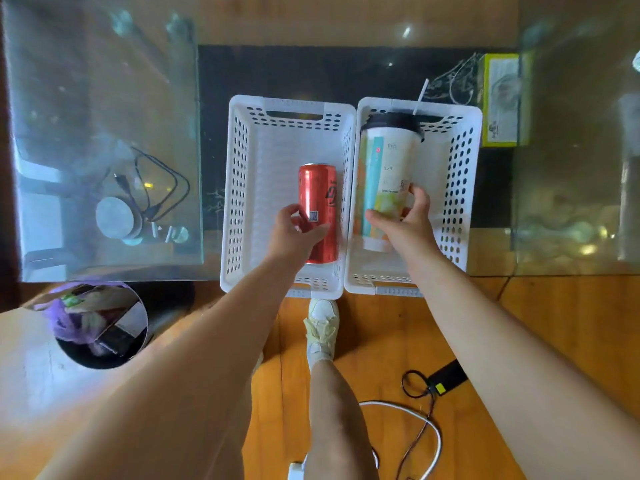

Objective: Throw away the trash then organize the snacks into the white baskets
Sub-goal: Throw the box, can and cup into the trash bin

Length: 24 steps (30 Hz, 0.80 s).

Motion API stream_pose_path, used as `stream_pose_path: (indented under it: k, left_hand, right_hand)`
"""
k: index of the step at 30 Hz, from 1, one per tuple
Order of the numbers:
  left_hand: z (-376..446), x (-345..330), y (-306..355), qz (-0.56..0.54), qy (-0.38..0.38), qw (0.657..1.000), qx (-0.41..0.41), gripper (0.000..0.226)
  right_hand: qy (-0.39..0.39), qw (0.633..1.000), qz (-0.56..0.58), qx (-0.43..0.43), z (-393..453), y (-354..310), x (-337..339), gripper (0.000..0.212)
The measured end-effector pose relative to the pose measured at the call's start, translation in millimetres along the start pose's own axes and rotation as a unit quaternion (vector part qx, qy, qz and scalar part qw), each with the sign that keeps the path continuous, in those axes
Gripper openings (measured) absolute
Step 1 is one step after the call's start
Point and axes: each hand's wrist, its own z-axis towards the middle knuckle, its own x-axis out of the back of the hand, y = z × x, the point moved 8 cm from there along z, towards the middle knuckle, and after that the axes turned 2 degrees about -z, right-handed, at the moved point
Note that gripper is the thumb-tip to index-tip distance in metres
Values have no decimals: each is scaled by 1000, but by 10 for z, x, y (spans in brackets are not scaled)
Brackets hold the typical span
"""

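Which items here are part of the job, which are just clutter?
Job items:
- red can, gripped by left hand
- lidded cup, gripped by right hand
- left white basket
- right white basket
- trash bin

Lying about:
- yellow-green box
- white cable on floor
- black cables under glass

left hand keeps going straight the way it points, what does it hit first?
Probably the far wall of the left basket: the left hand, gripping the red can, points there. Depth is unclear.
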Motion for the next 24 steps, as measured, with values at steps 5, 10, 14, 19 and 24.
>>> stream_pose_path:
  k: [5,10,14,19,24]
  left_hand:
    - [4,30,52,8,-4,1000,-15,57]
    - [-234,164,156,-65,-40,997,-13,63]
    - [-596,440,175,-106,-78,991,-36,58]
    - [-1137,1013,-24,-164,-91,981,-48,41]
    - [-1436,1746,-484,-283,1,959,-8,52]
  right_hand:
    - [10,1000,15,9,-31,-7,4,80]
    - [22,999,28,34,-254,-125,118,84]
    - [41,997,13,67,-599,-280,225,86]
    - [-72,994,12,80,-1110,-378,-199,88]
    - [-220,971,-65,58,-1615,-295,-1087,83]
